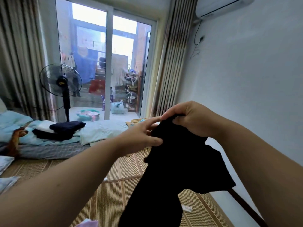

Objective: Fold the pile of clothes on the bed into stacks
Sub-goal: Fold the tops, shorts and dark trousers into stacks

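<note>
1. The right hand (191, 119) grips the top edge of a black garment (178, 163), fingers curled over the cloth
2. The left hand (141, 133) pinches the same edge just beside it, thumb against the fabric
3. The garment hangs in the air above the bed's woven mat (124, 167)
4. A folded stack of dark clothes (64, 128) lies on the pale blue bedding (101, 130), well apart to the left

A woven straw mat (124, 190) covers the bed (246, 205). At its far end lie a grey checked pad (54, 150) and rumpled pale-blue bedding (101, 130), with 1 stack of folded dark clothes (65, 128) on top. Near the right edge rests 1 small white item (186, 208), possibly a tube.
</note>
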A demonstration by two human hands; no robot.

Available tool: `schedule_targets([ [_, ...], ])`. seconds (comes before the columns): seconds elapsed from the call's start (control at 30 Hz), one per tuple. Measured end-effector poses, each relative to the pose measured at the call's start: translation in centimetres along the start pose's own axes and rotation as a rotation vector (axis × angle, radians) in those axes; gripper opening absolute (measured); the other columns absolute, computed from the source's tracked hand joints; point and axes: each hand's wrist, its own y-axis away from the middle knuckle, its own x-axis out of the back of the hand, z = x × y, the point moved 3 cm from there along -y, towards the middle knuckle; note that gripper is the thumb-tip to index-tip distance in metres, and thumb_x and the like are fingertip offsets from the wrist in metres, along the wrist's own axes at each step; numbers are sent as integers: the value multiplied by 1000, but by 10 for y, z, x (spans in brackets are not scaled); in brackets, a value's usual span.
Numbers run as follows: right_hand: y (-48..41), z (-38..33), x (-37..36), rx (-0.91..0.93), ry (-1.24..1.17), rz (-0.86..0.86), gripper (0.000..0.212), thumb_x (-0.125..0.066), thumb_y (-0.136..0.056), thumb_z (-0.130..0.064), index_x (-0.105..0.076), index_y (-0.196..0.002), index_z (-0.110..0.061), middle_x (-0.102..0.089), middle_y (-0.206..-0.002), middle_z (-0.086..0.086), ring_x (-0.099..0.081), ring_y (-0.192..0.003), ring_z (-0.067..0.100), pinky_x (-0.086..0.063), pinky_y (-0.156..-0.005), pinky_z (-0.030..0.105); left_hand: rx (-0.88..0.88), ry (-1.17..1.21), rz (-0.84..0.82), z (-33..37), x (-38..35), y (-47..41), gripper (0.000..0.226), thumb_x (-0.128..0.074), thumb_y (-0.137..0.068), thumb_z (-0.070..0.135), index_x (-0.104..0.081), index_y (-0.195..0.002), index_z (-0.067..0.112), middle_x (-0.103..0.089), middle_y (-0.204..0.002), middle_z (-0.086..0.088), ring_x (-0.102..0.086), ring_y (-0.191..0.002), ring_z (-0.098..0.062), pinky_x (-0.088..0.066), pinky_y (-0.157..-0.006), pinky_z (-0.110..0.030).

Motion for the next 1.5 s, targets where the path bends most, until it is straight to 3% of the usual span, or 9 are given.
schedule_targets([
  [0.3,31,31,63,-51,-166,475,47,-44,-91,10,-71,-78,-27,-66,-65,-16,-58,-57,-5,-43,-55,7,17,-59,28,-14,-22,-29,26,-66,-70,14,-63,-96,17,-61,-71,5,-58,-67,-11,-45,-61,-22],
  [0.47,60,47,114,-126,-256,781,45,-41,-91,9,-69,-84,-26,-66,-84,1,-60,-80,16,-52,-79,32,208,-199,85,-52,-5,-26,16,-58,-94,10,-62,-110,8,-69,-103,-18,-67,-96,-34,-52,-90,-47],
  [0.67,72,52,134,-145,-320,814,38,-43,-94,5,-67,-91,-24,-66,-82,-3,-62,-70,5,-56,-66,19,247,134,187,-48,6,-22,10,-59,-93,13,-68,-98,11,-74,-91,-13,-72,-73,-20,-56,-60,-25],
  [0.93,88,68,121,-228,-447,832,41,-30,-81,10,-64,-78,-13,-55,-60,2,-51,-52,15,-49,-52,24,221,340,249,-27,17,-15,19,-50,-89,1,-63,-101,5,-71,-78,-13,-69,-64,-22,-55,-54,-26],
  [1.03,99,77,108,-277,-482,675,36,-32,-79,-1,-63,-64,-11,-41,-44,3,-35,-37,13,-39,-45,27,243,402,289,-25,21,-11,11,-52,-93,11,-61,-98,9,-70,-69,-11,-68,-57,-22,-54,-47,-27],
  [1.1,106,89,95,-381,-129,435,34,-52,-86,-25,-69,-57,-21,-54,-55,2,-42,-39,7,-41,-44,25,219,417,297,-23,24,-11,13,-54,-96,21,-63,-100,12,-72,-74,-10,-71,-61,-22,-55,-49,-29],
  [1.23,128,132,44,-644,603,-209,56,-62,-52,-80,-73,-89,-40,-66,-89,-22,-60,-90,1,-50,-82,25,105,474,331,-14,24,-16,18,-51,-98,23,-69,-96,21,-75,-80,-6,-72,-65,-18,-56,-51,-29],
  [1.37,155,176,0,-708,640,-418,32,-72,-71,-58,-74,-95,-36,-65,-81,-19,-58,-81,2,-40,-59,15,77,477,309,-9,22,-19,39,-48,-98,19,-77,-74,26,-74,-76,-3,-71,-63,-16,-57,-52,-28],
  [1.5,171,200,-6,-698,542,-317,12,-68,-82,-34,-64,-71,-30,-57,-71,-15,-51,-69,-4,-35,-56,16,85,445,256,-6,20,-17,45,-43,-98,14,-77,-69,21,-72,-71,-4,-70,-60,-15,-56,-53,-25],
])
